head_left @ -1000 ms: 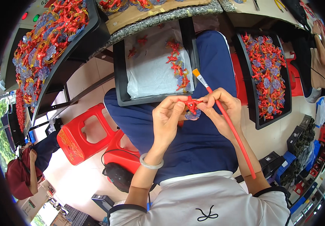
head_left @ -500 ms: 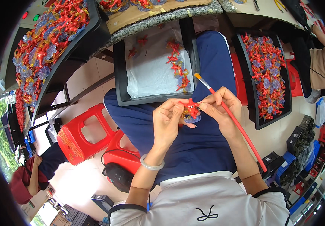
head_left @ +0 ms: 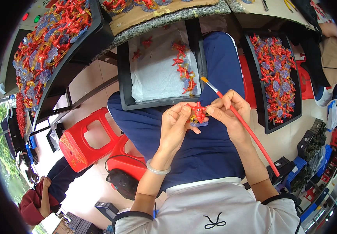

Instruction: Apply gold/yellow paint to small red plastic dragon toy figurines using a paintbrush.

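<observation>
While the left hand [head_left: 173, 125] pinches a red figurine [head_left: 198, 110] between thumb and fingers, the right hand [head_left: 235, 114], fingers bent, touches its other side and grips a red-handled brush [head_left: 253, 137]; figurine over lap, near black tray [head_left: 153, 104].

Both forearms [head_left: 146, 189] slant inward, the left hand [head_left: 175, 124] and right hand [head_left: 234, 113] pinching close together.

You can make out no sure wording: to your left, the red stool [head_left: 92, 153] carries golden print [head_left: 75, 150] too small to read; on the near side, your white shirt [head_left: 250, 212] shows a black looped mark [head_left: 214, 223]; at right, a pale patch [head_left: 295, 169] by a blue bin [head_left: 290, 180] is illegible.
</observation>
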### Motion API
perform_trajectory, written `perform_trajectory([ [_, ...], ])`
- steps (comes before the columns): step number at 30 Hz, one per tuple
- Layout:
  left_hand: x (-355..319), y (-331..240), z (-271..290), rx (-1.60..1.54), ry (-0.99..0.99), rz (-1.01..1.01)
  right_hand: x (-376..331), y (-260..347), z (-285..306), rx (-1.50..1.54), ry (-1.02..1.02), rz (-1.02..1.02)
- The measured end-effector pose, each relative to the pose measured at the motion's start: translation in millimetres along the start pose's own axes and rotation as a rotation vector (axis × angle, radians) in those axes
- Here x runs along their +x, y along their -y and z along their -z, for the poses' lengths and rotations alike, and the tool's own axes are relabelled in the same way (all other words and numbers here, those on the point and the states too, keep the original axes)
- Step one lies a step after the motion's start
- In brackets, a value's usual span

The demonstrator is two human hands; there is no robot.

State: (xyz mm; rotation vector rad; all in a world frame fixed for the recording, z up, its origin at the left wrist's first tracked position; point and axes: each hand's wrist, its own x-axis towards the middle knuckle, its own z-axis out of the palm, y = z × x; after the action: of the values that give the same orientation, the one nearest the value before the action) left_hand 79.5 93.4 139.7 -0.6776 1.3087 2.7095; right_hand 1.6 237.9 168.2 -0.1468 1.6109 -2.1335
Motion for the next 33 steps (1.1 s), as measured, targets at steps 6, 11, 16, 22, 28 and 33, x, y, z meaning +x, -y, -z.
perform_trajectory([
  [6,-3,-4,-4,0.034,-0.001,-0.059,-1,-3,6,0.007,0.026,0.006],
  [11,-5,-2,-15,0.07,-0.006,-0.286,-1,0,1,0.015,-0.059,0.04],
  [16,-8,-2,-17,0.167,-0.062,-0.191,-4,1,0,-0.11,0.061,-0.005],
  [22,-13,0,-24,0.462,-0.073,-0.217,4,4,6,-0.047,0.121,-0.172],
  [28,-15,-5,-25,0.284,-0.036,-0.107,11,-10,14,0.053,0.107,-0.323],
  [33,-17,-5,-24,0.268,-0.015,-0.102,10,-10,15,0.106,0.088,-0.338],
])
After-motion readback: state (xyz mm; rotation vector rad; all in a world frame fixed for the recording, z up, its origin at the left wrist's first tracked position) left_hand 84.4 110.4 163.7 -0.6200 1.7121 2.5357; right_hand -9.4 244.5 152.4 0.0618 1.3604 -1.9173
